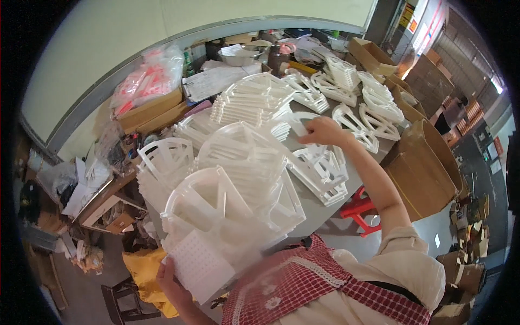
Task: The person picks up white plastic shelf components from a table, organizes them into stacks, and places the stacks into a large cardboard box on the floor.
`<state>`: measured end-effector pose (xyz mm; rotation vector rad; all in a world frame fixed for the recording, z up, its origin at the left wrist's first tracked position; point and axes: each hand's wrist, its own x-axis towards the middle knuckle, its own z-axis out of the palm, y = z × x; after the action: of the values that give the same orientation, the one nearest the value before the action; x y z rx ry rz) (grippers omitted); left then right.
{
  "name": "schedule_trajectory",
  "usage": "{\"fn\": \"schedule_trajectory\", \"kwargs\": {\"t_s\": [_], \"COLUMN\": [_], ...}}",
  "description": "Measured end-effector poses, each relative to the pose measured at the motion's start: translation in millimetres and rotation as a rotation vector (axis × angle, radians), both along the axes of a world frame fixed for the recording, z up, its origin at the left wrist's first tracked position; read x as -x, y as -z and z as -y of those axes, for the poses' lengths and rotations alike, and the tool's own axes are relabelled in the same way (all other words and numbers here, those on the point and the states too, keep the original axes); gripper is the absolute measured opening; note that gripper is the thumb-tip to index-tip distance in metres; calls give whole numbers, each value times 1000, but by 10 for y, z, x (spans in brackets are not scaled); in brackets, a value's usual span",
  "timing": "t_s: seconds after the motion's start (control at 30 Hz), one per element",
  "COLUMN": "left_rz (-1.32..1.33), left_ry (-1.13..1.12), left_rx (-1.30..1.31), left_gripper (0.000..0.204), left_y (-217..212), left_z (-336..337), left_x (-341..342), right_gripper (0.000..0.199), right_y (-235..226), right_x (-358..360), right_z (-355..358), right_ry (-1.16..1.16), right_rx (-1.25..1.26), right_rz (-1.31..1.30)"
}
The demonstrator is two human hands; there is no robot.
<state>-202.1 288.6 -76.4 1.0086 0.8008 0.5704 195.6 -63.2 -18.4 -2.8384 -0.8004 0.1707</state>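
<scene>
My left hand (172, 279), low on the left, grips the edge of a white sheet (196, 266) covered in rows of small pale marks. The sheet lies against a large white plastic quarter-round frame (179, 203) with spokes, at the front of a pile. My right hand (325, 132) reaches across the table with its fingers curled together above the white parts. What its fingertips hold, if anything, is hidden. Below it lie several more white frames (322, 173). Behind the front pile rises another stack of white frames (252, 97).
Cardboard boxes (420, 168) stand along the table's right side. A red stool (360, 211) is beneath the right edge. Bagged pink and white items (149, 78) sit in a box at the back left, near papers (216, 81) and a metal bowl (242, 56). A person (452, 115) is far right.
</scene>
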Motion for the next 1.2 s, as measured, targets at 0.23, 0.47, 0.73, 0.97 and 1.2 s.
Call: {"fn": "schedule_trajectory", "kwargs": {"t_s": [0.23,0.47,0.73,0.97,1.2], "left_rz": [-12,-18,-35,81,-12], "left_ry": [28,23,-15,410,527], "left_rx": [-24,-155,-157,-299,-61], "left_gripper": [16,17,15,30,31], "left_y": [-26,-38,-18,-143,77], "left_z": [-197,-271,-120,232,18], "left_x": [43,201,166,-318,-377], "right_gripper": [49,46,17,18,14], "right_y": [1011,1063,-27,173,211], "right_x": [-193,4,692,1051,1241], "right_z": [818,412,-1114,-2506,-2912], "right_ry": [201,69,-684,-1126,-999], "right_rx": [297,513,-448,-233,144], "right_rz": [-110,-169,-171,-317,116]}}
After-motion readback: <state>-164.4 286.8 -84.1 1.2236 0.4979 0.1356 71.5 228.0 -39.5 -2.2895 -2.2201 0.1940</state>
